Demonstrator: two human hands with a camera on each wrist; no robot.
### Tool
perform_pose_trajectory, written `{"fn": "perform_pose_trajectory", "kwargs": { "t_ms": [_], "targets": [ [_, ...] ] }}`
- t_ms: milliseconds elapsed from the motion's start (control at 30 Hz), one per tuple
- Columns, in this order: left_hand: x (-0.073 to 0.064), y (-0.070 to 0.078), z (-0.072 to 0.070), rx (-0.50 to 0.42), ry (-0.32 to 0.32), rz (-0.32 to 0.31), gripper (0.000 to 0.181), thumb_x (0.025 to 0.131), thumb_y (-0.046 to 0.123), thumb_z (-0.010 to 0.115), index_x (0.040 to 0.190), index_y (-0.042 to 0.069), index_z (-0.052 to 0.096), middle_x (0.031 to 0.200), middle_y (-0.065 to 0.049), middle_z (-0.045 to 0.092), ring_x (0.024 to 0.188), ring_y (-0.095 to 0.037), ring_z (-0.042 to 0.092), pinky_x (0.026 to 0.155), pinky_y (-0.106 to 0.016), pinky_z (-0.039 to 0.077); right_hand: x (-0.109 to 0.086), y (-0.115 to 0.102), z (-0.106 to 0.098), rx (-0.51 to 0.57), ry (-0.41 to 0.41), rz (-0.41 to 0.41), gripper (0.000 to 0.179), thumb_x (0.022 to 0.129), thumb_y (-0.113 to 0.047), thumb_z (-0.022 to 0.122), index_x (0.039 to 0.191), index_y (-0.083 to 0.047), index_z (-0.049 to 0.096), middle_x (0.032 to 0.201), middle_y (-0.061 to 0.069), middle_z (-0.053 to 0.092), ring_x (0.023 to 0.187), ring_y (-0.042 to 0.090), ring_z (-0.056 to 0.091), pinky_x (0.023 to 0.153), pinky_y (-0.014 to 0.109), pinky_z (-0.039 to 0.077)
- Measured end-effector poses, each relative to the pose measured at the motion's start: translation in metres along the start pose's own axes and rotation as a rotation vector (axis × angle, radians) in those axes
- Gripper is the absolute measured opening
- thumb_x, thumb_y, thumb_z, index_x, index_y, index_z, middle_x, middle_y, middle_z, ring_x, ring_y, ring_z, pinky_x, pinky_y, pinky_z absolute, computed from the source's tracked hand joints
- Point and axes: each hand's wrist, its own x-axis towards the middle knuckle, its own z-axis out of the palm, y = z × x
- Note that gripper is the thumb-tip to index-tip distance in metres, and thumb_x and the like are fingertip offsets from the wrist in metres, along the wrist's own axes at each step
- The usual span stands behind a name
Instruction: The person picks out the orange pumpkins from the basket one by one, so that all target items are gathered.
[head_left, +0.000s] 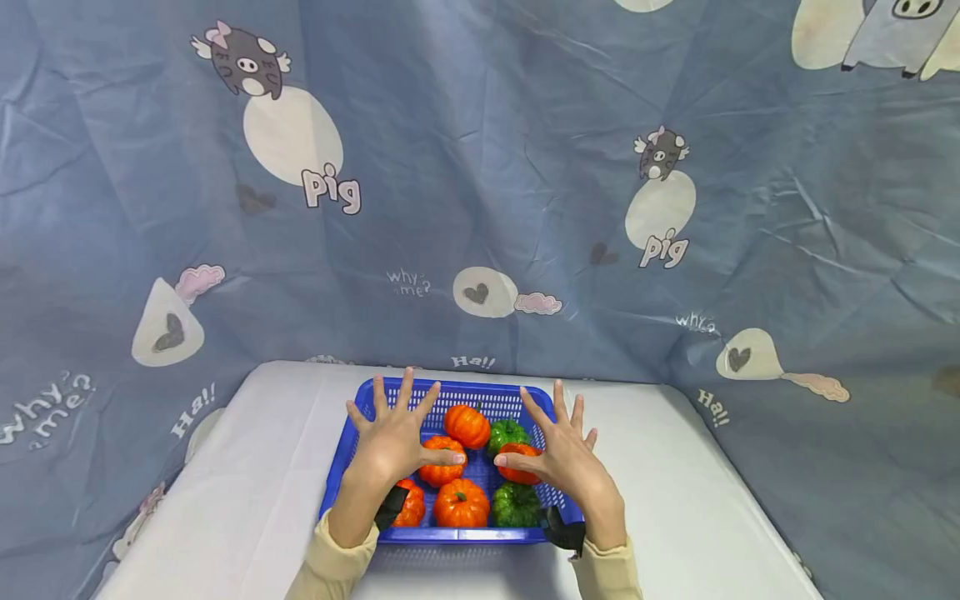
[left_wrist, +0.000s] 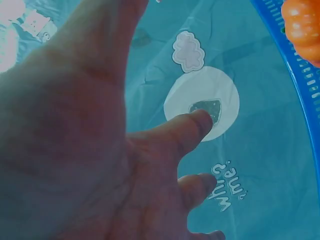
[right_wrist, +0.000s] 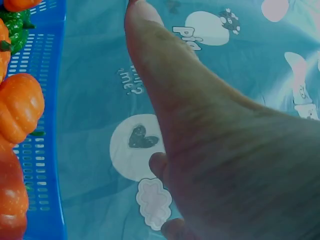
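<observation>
A blue plastic basket (head_left: 480, 535) with slotted walls holds several small pumpkins. Among them are an orange pumpkin (head_left: 467, 427) at the back, another orange pumpkin (head_left: 461, 505) at the front, and two green pumpkins, one of them a front green pumpkin (head_left: 516, 506) on the right. Over the basket's left side my left hand (head_left: 390, 446) spreads its fingers, holding nothing. My right hand (head_left: 566, 454) is spread likewise over the right side, its thumb overlapping a red-orange pumpkin (head_left: 520, 473) in the head view. Both thumbs point inward at each other. Part of the left-front pumpkin (head_left: 409, 508) is hidden behind the left wrist.
The basket stands on a white-covered table (head_left: 247, 483). Behind and around the table hangs a blue cloth (head_left: 465, 208) printed with pigs and lettering. Black straps circle both wrists, below which are cream sleeves (head_left: 341, 554).
</observation>
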Motion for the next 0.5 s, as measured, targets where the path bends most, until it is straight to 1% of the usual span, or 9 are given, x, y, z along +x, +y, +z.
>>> {"fn": "perform_pose_trajectory", "kwargs": {
  "t_ms": [100, 167, 233, 267, 300, 367, 433, 467, 500],
  "targets": [
    [0.002, 0.0, -0.002, -0.001, 0.016, 0.003, 0.104, 0.067, 0.072, 0.068, 0.152, 0.025, 0.029, 0.162, -0.018, 0.004, 0.142, -0.055, -0.006, 0.099, -0.085, 0.003, 0.0, 0.0, -0.002, 0.008, 0.005, 0.004, 0.103, 0.068, -0.073, 0.068, 0.152, -0.039, 0.022, 0.161, 0.016, -0.01, 0.142, 0.053, -0.012, 0.1, 0.082, 0.007],
    [0.002, 0.001, -0.004, -0.018, 0.029, 0.013, 0.102, 0.071, 0.07, 0.066, 0.153, 0.024, 0.028, 0.161, -0.019, 0.001, 0.142, -0.055, -0.006, 0.099, -0.084, 0.004, 0.0, 0.001, -0.005, 0.04, 0.021, 0.002, 0.102, 0.069, -0.071, 0.069, 0.153, -0.038, 0.021, 0.161, 0.016, -0.011, 0.143, 0.051, -0.013, 0.102, 0.08, 0.006],
    [0.0, 0.0, -0.006, -0.06, 0.037, 0.024, 0.098, 0.075, 0.067, 0.065, 0.153, 0.023, 0.026, 0.161, -0.02, -0.002, 0.142, -0.055, -0.007, 0.1, -0.084, 0.004, 0.0, 0.002, -0.007, 0.081, 0.046, -0.008, 0.102, 0.071, -0.068, 0.069, 0.154, -0.035, 0.02, 0.161, 0.017, -0.009, 0.144, 0.049, -0.011, 0.105, 0.077, 0.007],
    [-0.001, -0.001, -0.008, -0.088, 0.029, 0.029, 0.097, 0.077, 0.065, 0.065, 0.154, 0.022, 0.025, 0.161, -0.02, -0.005, 0.142, -0.055, -0.008, 0.1, -0.083, 0.003, 0.0, 0.003, -0.008, 0.104, 0.058, -0.013, 0.101, 0.073, -0.066, 0.07, 0.154, -0.032, 0.02, 0.161, 0.019, -0.006, 0.146, 0.048, -0.006, 0.107, 0.075, 0.01],
    [-0.003, -0.003, -0.011, -0.115, 0.013, 0.031, 0.096, 0.078, 0.064, 0.064, 0.154, 0.022, 0.023, 0.16, -0.02, -0.007, 0.142, -0.055, -0.008, 0.101, -0.082, 0.003, -0.001, 0.004, -0.009, 0.123, 0.071, -0.018, 0.1, 0.075, -0.063, 0.07, 0.155, -0.028, 0.021, 0.161, 0.021, 0.0, 0.146, 0.047, 0.0, 0.109, 0.073, 0.014],
    [-0.008, -0.01, -0.019, -0.174, -0.021, 0.03, 0.094, 0.082, 0.061, 0.063, 0.155, 0.019, 0.02, 0.159, -0.023, -0.01, 0.141, -0.056, -0.007, 0.102, -0.081, 0.006, -0.002, 0.006, -0.01, 0.15, 0.095, -0.018, 0.096, 0.079, -0.059, 0.07, 0.154, -0.018, 0.024, 0.158, 0.024, 0.016, 0.145, 0.045, 0.018, 0.111, 0.066, 0.024],
    [-0.01, -0.022, -0.026, -0.222, -0.049, 0.025, 0.092, 0.086, 0.056, 0.062, 0.155, 0.012, 0.019, 0.157, -0.029, -0.009, 0.139, -0.06, -0.002, 0.103, -0.08, 0.012, -0.003, 0.007, -0.01, 0.144, 0.113, -0.011, 0.09, 0.083, -0.055, 0.068, 0.15, -0.006, 0.032, 0.15, 0.027, 0.035, 0.137, 0.044, 0.037, 0.108, 0.06, 0.035],
    [-0.01, -0.03, -0.03, -0.231, -0.058, 0.019, 0.09, 0.088, 0.054, 0.06, 0.154, 0.009, 0.019, 0.156, -0.033, -0.007, 0.137, -0.062, 0.003, 0.103, -0.079, 0.016, -0.003, 0.008, -0.009, 0.13, 0.117, -0.003, 0.086, 0.085, -0.053, 0.067, 0.146, 0.0, 0.037, 0.144, 0.027, 0.043, 0.131, 0.044, 0.045, 0.106, 0.057, 0.04],
    [-0.009, -0.039, -0.033, -0.236, -0.064, 0.007, 0.088, 0.091, 0.051, 0.058, 0.154, 0.005, 0.018, 0.154, -0.037, -0.003, 0.136, -0.064, 0.009, 0.103, -0.077, 0.02, -0.004, 0.008, -0.007, 0.112, 0.119, 0.005, 0.08, 0.086, -0.052, 0.066, 0.139, 0.004, 0.045, 0.134, 0.028, 0.053, 0.123, 0.042, 0.053, 0.102, 0.055, 0.045]
  ]
}}
